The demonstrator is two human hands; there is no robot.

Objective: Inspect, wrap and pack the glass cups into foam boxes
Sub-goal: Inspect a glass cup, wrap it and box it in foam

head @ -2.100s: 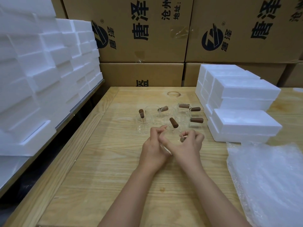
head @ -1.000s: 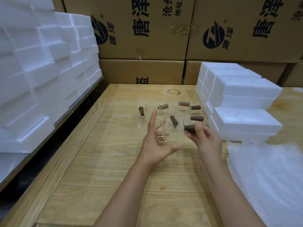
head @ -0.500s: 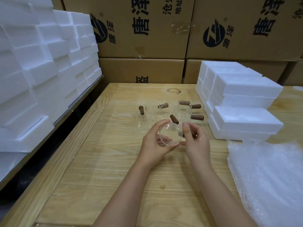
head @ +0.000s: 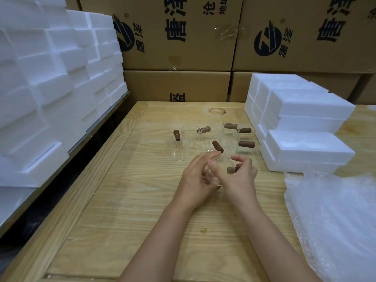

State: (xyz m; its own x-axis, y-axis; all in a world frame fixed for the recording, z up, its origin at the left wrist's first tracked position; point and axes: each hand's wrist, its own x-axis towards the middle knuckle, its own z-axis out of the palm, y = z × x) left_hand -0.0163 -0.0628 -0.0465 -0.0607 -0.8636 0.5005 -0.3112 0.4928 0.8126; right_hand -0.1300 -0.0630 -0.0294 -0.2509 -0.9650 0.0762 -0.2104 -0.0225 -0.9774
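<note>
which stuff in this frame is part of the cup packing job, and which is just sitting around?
In the job:
clear glass cup with a brown wooden handle, being held
the other handled glass cups grouped behind it
white foam boxes stacked at right
clear bubble wrap sheet

Just lying about:
printed brown cardboard cartons behind
tall white foam stack at left, likely spare stock

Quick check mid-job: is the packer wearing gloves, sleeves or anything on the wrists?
No. The left hand and right hand are both bare, with no gloves. No sleeve, watch, bracelet or ring shows anywhere up to the frame edge.
</note>
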